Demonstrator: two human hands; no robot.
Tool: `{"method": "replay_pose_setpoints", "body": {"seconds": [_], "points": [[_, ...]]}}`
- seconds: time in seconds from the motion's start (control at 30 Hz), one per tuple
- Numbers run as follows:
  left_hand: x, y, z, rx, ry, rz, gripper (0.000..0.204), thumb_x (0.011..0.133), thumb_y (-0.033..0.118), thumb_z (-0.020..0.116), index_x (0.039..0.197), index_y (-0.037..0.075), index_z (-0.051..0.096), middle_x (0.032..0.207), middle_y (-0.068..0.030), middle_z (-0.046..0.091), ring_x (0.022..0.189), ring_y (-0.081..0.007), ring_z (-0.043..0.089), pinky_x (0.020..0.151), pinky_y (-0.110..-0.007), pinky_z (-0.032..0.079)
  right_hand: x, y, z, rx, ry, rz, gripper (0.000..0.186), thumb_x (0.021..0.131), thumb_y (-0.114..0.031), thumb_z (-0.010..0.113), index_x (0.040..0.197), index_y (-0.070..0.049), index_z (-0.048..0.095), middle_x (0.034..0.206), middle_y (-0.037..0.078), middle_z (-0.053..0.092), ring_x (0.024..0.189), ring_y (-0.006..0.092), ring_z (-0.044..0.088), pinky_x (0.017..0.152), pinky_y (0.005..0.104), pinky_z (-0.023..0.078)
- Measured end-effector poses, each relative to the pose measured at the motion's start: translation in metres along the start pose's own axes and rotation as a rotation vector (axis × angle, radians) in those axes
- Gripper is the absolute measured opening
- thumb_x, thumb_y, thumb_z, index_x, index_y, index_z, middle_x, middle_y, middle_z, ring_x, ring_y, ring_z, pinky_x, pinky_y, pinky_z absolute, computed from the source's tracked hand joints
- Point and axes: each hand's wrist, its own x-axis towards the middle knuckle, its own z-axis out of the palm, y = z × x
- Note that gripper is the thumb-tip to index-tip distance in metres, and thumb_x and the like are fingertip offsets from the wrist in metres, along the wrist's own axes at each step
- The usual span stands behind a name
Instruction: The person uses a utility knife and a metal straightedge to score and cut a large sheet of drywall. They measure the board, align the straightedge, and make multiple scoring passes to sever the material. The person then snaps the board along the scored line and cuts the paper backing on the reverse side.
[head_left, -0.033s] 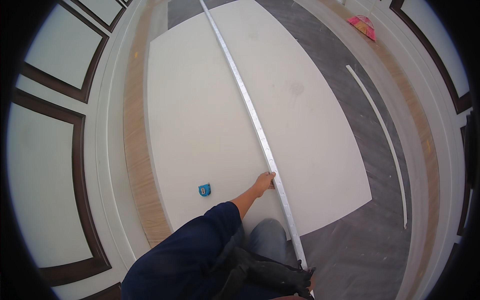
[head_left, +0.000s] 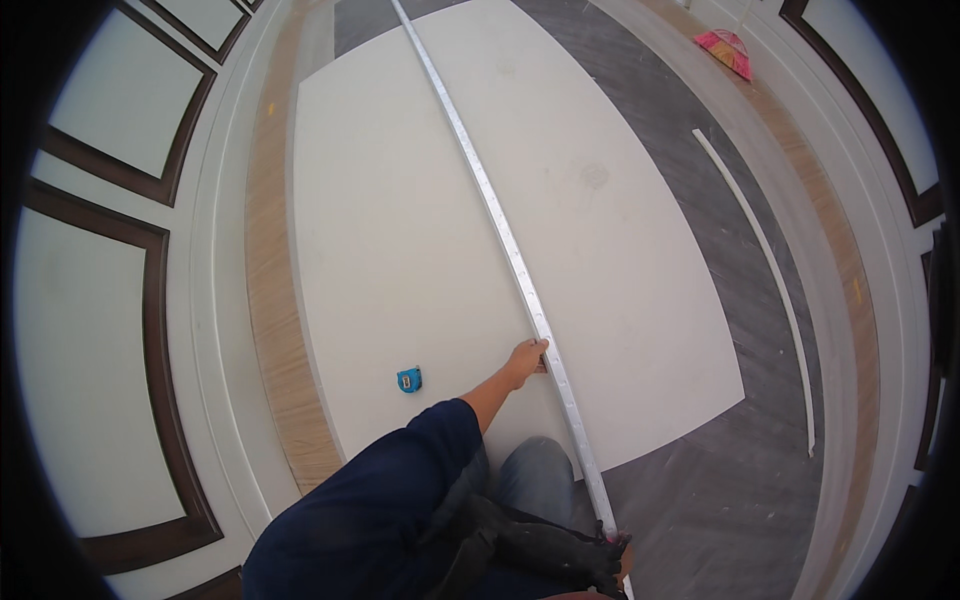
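A long silvery metal channel [head_left: 487, 195], with small marks along it, lies lengthwise over a large pale board [head_left: 400, 250]. My left hand [head_left: 525, 362] grips the channel, thumb on top and fingers at its near-left side. Close to the channel's near end is my right hand [head_left: 626, 562], mostly hidden by a dark cloth or bag [head_left: 540, 550]; the little that shows is closed round the channel. A blue tape measure [head_left: 409, 380] rests on the board, left of my left hand and apart from it.
The board lies on a dark grey floor [head_left: 680, 500]. A thin white strip [head_left: 765, 260] is on the floor at the right. A pink and yellow broom head [head_left: 725, 54] stands far right. A panelled wall [head_left: 100, 330] runs along the left, and my knee [head_left: 537, 475] is beside the channel.
The channel's far part has shifted slightly left. My left hand has moved slightly with it, and more of my right hand shows at the near end.
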Motion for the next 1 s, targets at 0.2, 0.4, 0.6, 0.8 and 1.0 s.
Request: {"method": "replay_pose_setpoints", "body": {"seconds": [0.2,0.4,0.6,0.8,1.0], "points": [[0.019,0.032,-0.021,0.183,0.091,0.153,0.04,0.101,0.034,0.052,0.116,-0.003,0.057,0.099,-0.014,0.067,0.086,-0.0276,0.068,0.082,-0.042,0.057,0.017,-0.043,0.007,0.036,0.218,-0.245,0.031,0.082,-0.018,0.072,0.11,-0.008,0.062,0.094,0.019,0.07,0.086,0.0423,0.068,0.072,0.0505,0.052],[0.02,0.047,-0.047,0.933,0.312,0.368,0.05,0.096,0.038,0.058,0.127,-0.001,0.054,0.122,-0.0258,0.058,0.108,-0.0411,0.06,0.093,-0.052,0.05,0.024,-0.054,0.05,-0.049,0.212,-0.187,0.032,0.083,-0.026,0.072,0.11,-0.01,0.066,0.096,0.016,0.071,0.086,0.0393,0.069,0.072,0.0481,0.053],[0.045,0.085,-0.057,1.041,0.542,0.348,0.086,0.09,0.047,0.065,0.153,0.003,0.027,0.156,-0.0256,0.026,0.144,-0.0464,0.022,0.113,-0.058,0.027,0.025,-0.086,0.044,-0.059,0.073,0.052,0.036,0.083,-0.029,0.071,0.114,-0.011,0.065,0.103,0.015,0.07,0.093,0.0371,0.068,0.08,0.047,0.054],[0.07,0.134,-0.038,0.962,0.585,0.136,0.11,0.078,0.049,0.077,0.158,0.005,0.014,0.164,-0.0214,0.002,0.152,-0.0427,-0.008,0.116,-0.067,0.001,0.02,-0.071,0.068,0.203,0.225,-0.166,0.042,0.079,-0.006,0.065,0.12,-0.002,0.056,0.111,0.02,0.059,0.105,0.0423,0.06,0.089,0.0486,0.048],[0.104,0.129,-0.037,0.85,0.762,0.149,0.106,0.076,0.04,0.078,0.158,0.012,0.018,0.165,-0.022,0.003,0.152,-0.0436,-0.006,0.115,-0.07,0.0,0.033,-0.081,0.065,0.152,0.125,-0.04,0.044,0.083,-0.01,0.063,0.126,-0.007,0.054,0.117,0.019,0.056,0.104,0.0438,0.06,0.087,0.05,0.051]]}}
